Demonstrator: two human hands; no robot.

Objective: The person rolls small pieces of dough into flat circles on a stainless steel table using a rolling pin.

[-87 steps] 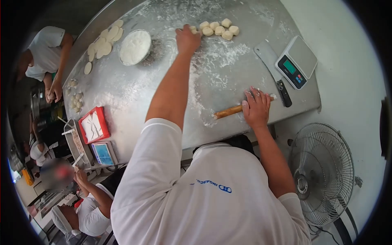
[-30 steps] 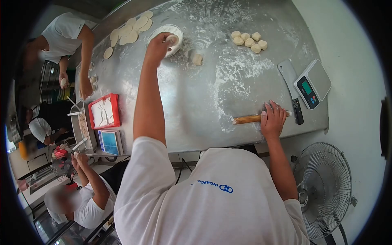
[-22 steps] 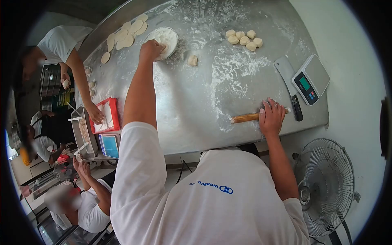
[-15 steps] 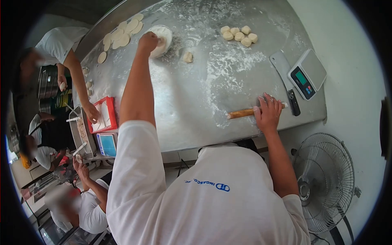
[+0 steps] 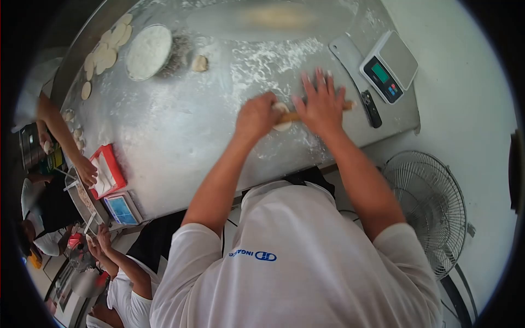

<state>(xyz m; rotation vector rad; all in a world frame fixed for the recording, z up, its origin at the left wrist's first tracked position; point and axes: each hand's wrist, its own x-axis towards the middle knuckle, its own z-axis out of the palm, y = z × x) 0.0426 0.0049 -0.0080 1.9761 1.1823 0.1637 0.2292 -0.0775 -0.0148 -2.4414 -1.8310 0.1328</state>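
My left hand (image 5: 256,116) is closed, its fingertips at the edge of a small round of dough (image 5: 282,124) on the floured steel table. Across that round lies a wooden rolling pin (image 5: 292,117). My right hand (image 5: 322,106) rests on the pin with fingers stretched and spread. A lump of dough (image 5: 200,63) sits farther up the table, beside a bowl of white flour (image 5: 149,52).
Flat dough rounds (image 5: 109,44) lie at the upper left. A cleaver (image 5: 347,52) and a digital scale (image 5: 381,76) are on the right. A co-worker's hand (image 5: 86,170) reaches to a red tray (image 5: 112,167). A fan (image 5: 426,208) stands lower right. The top is partly blurred.
My left hand has left the flour bowl and come across to the rolling pin. A dough round now shows under the pin. The whole view has shifted.
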